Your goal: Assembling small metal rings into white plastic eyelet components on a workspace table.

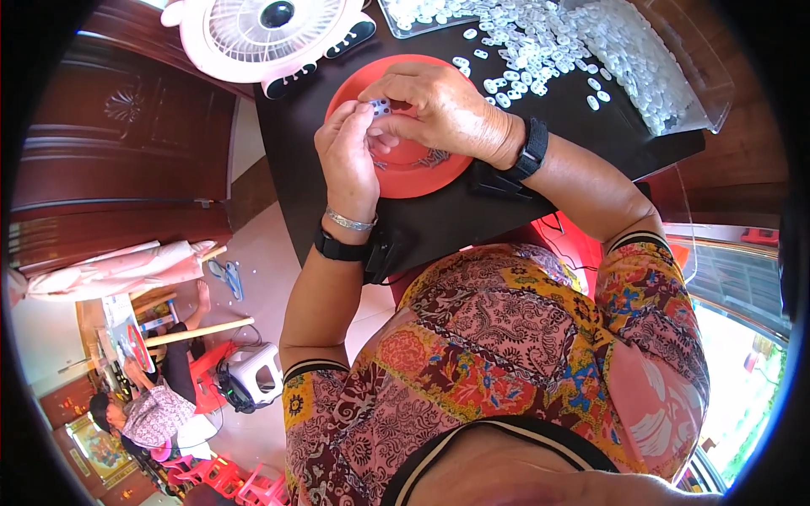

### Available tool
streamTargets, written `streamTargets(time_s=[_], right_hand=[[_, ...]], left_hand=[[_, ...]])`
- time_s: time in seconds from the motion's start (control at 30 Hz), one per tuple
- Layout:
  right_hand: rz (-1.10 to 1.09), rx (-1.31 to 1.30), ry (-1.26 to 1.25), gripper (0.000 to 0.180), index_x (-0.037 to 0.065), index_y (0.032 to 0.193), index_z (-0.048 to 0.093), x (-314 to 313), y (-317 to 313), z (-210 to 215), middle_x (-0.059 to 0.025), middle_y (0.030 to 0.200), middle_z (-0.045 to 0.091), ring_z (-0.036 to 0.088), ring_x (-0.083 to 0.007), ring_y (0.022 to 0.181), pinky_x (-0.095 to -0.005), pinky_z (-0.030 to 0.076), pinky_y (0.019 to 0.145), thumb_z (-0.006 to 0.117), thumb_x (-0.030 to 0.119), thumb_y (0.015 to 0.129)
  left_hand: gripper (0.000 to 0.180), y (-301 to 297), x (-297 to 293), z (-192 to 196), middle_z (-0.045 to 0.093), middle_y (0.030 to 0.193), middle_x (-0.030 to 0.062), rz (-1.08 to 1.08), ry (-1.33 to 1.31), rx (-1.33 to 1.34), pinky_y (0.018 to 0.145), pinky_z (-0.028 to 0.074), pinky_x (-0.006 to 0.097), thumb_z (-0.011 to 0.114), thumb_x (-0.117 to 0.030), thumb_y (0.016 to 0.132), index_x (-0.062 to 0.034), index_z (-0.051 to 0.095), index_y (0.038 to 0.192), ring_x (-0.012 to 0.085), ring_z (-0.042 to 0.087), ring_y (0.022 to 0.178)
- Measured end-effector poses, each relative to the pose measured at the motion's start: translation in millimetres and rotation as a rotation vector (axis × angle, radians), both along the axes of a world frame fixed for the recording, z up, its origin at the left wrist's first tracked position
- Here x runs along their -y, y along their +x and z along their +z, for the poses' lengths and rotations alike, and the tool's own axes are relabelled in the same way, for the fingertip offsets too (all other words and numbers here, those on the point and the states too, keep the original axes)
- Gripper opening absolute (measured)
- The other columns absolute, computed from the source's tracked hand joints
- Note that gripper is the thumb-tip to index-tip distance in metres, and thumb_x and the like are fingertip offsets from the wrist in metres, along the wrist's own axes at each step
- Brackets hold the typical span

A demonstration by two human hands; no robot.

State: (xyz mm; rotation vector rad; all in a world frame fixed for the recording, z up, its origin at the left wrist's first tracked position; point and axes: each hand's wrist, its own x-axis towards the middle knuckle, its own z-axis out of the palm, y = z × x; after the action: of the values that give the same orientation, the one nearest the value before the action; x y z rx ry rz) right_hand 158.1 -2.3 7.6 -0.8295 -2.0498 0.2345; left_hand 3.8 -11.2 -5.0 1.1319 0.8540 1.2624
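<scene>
Small white piece with dark spots [382, 107] is pinched by the fingers of the left hand [348, 158], over a red plate [415, 187] of metal bits [434, 158], and of the right hand [457, 106]; much appears undone: loose white pieces [504, 99] on the tabletop [586, 135], more in a clear tray [702, 63], finished count unclear.

The plate [408, 182] looks like plastic (and smooth).

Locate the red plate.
Upper centre in the head view, the red plate lies under the left hand and right hand, right of the fan.
</scene>
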Motion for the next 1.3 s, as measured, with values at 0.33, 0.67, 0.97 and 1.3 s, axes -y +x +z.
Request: streamTargets(time_s=[0.33, 0.67, 0.97, 1.3], right_hand=[[0.026, -0.042, -0.054, 0.018, 0.005, 0.090, 0.063, 3, -2, 0, -0.0119, 0.074, 0.064, 0.063, -0.0290, 0.069, -0.0357, 0.051, 0.063, 0.068, 0.013, 0.074], [0.004, 0.025, -0.033, 0.015, 0.005, 0.087, 0.063, 0, -1, -2, -0.0086, 0.075, 0.064, 0.064, -0.0267, 0.072, -0.0345, 0.051, 0.064, 0.068, 0.010, 0.074], [0.040, -0.103, -0.060, 0.029, 0.007, 0.098, 0.066, -2, 1, -2, -0.0120, 0.083, 0.066, 0.065, -0.0275, 0.074, -0.0343, 0.052, 0.066, 0.073, 0.015, 0.072], [-0.287, 0.036, 0.335, 0.011, 0.007, 0.085, 0.067, 2, 46, 64, -0.0075, 0.080, 0.064, 0.063, -0.0278, 0.072, -0.0334, 0.052, 0.063, 0.068, 0.011, 0.075]], left_hand=[[0.024, -2, 0, -3, 0.056, 0.063, 0.0039, 0.004, 0.044, -0.046, 0.047, 0.038, 0.020, 0.050, -0.019, 0.088, 0.0005, 0.060, 0.080, 0.0101, 0.052, 0.050], [0.025, -1, 3, -3, 0.057, 0.062, 0.0036, 0.000, 0.047, -0.059, 0.048, 0.037, 0.020, 0.048, -0.020, 0.088, 0.0006, 0.060, 0.081, 0.0096, 0.051, 0.051], [0.021, -4, -7, -11, 0.059, 0.073, 0.0047, 0.044, 0.014, -0.022, 0.051, 0.042, 0.024, 0.049, -0.017, 0.092, 0.0020, 0.057, 0.097, 0.0119, 0.052, 0.055], [0.025, 3, -1, 1, 0.051, 0.062, 0.0024, -0.015, 0.190, -0.076, 0.050, 0.034, 0.021, 0.045, -0.019, 0.091, -0.0020, 0.056, 0.077, 0.0095, 0.047, 0.053]])
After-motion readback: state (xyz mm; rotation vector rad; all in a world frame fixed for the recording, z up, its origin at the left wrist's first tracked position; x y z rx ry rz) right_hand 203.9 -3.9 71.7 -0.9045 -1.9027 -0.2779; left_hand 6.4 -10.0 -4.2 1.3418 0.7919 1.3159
